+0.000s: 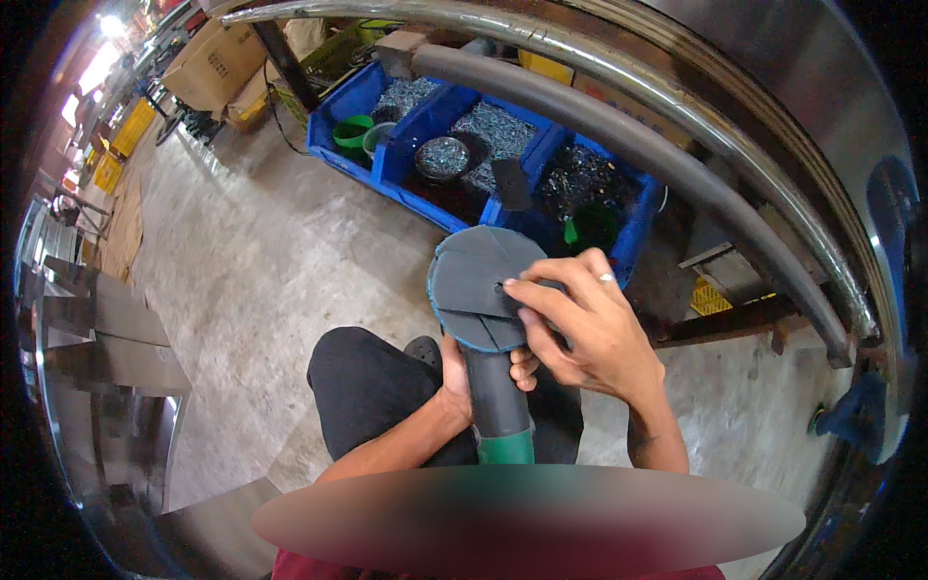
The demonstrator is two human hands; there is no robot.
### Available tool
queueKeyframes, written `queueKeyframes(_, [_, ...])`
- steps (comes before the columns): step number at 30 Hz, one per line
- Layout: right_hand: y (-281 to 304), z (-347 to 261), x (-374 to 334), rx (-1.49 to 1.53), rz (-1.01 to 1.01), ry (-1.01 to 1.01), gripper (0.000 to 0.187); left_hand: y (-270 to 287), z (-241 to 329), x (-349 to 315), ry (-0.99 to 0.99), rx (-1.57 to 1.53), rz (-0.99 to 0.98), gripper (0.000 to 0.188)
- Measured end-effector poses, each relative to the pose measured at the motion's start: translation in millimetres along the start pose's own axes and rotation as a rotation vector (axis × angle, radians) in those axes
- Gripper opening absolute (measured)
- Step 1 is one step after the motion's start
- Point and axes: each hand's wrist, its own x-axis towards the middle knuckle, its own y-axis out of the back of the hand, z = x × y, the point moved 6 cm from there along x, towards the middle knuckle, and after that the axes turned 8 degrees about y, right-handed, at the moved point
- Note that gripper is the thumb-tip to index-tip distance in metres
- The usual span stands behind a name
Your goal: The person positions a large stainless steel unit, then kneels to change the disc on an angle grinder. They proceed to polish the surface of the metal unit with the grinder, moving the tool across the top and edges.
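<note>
An angle grinder with a dark body and green rear (503, 406) points up in front of me, carrying a grey flap disc with a blue rim (478, 280). My left hand (464, 377) is wrapped around the grinder's body just below the disc. My right hand (585, 324) rests on the disc, fingertips pinched at its centre hole; a ring shows on one finger. My knee in black trousers (367, 387) sits beside the tool.
Blue bins (425, 198) full of screws and small metal parts stand on the concrete floor ahead, with green cups inside. A long curved metal tube (677, 106) arcs overhead to the right. Cardboard boxes (208, 63) sit far left; steel sheet pieces (106, 338) lie at left.
</note>
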Motion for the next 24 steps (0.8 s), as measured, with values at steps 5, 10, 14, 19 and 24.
queueKeyframes(5, [-14.5, 9.6, 12.7, 0.022, -0.1, -0.03, 0.032, 0.3, -2.4, -0.3, 0.02, 0.01, 0.038, 0.078])
queueKeyframes(10, [-19.3, 11.2, 14.7, 0.042, -0.155, -0.033, 0.032, -0.1, -4.2, -1.6, 0.025, 0.012, 0.065, 0.079])
queueKeyframes(14, [-22.5, 12.3, 14.1, 0.068, -0.184, -0.061, 0.033, 0.8, -4.9, -2.8, 0.054, 0.018, 0.036, 0.079])
queueKeyframes(19, [-19.9, 6.6, 16.9, 0.054, -0.198, -0.06, 0.03, 8.2, -5.2, -3.7, 0.089, 0.003, 0.012, 0.079])
queueKeyframes(24, [-2.8, 4.2, 22.6, 0.075, -0.101, -0.092, 0.029, 11.0, -7.1, -1.3, 0.133, -0.041, -0.105, 0.088])
